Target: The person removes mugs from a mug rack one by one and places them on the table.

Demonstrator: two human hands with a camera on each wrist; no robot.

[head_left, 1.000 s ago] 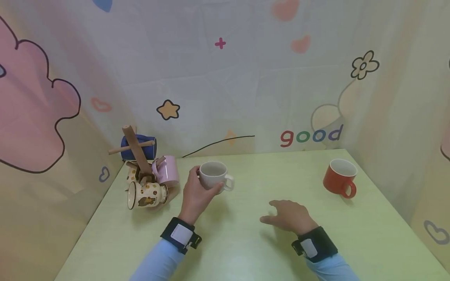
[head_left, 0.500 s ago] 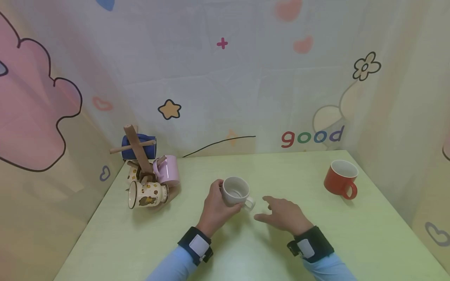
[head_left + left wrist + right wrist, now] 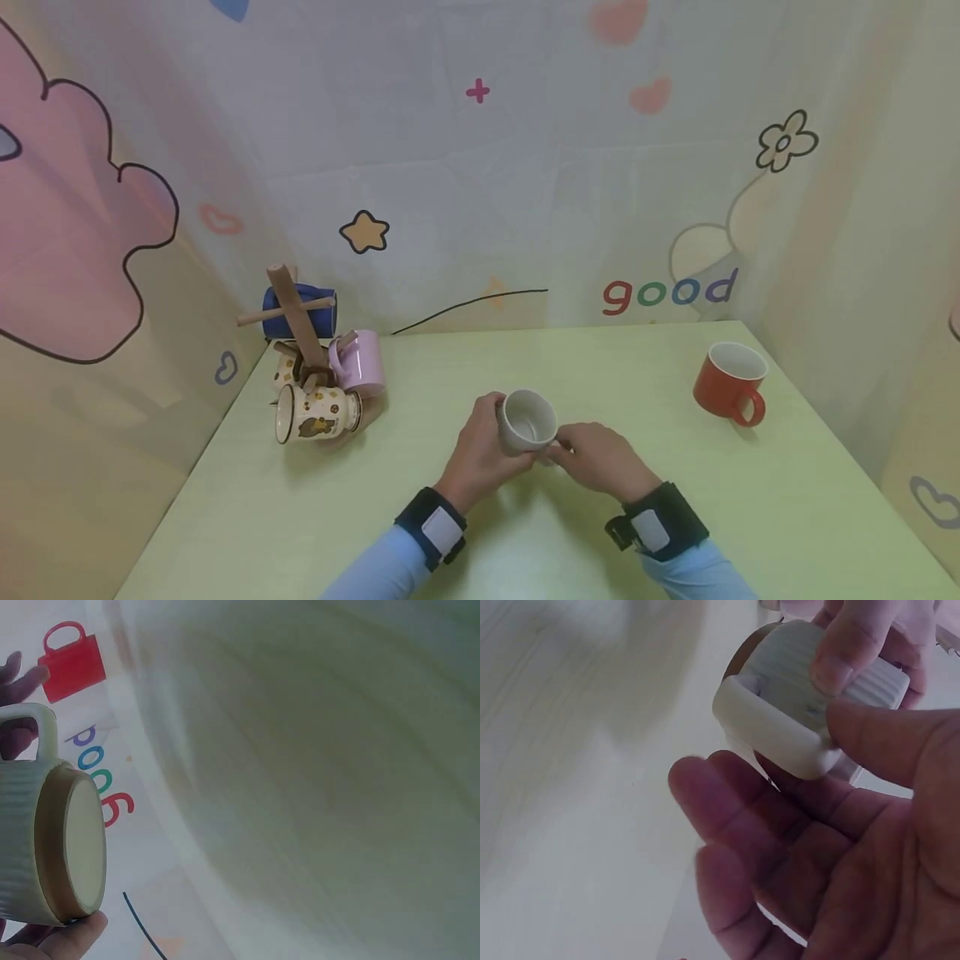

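Note:
A white ribbed mug point(image 3: 527, 421) is held just above the green table point(image 3: 315, 533), tipped so its mouth faces me. My left hand point(image 3: 483, 437) grips its body from the left; in the left wrist view the mug point(image 3: 52, 847) shows its brown-rimmed base above a fingertip point(image 3: 67, 941). My right hand point(image 3: 581, 454) meets the mug from the right. In the right wrist view, the thumb point(image 3: 900, 742) lies on the handle point(image 3: 769, 731) and the fingers point(image 3: 720, 802) curl beneath it.
A tilted wooden mug rack point(image 3: 298, 321) stands at the back left with a blue mug point(image 3: 311, 312), a pink mug point(image 3: 362, 372) and a cream patterned mug point(image 3: 315, 412). A red mug point(image 3: 729, 382) stands upright at the right. Printed cloth walls enclose the table.
My left hand has carried the white mug right and toward me, tipping its mouth toward me. My right hand has moved left from the table and taken the handle.

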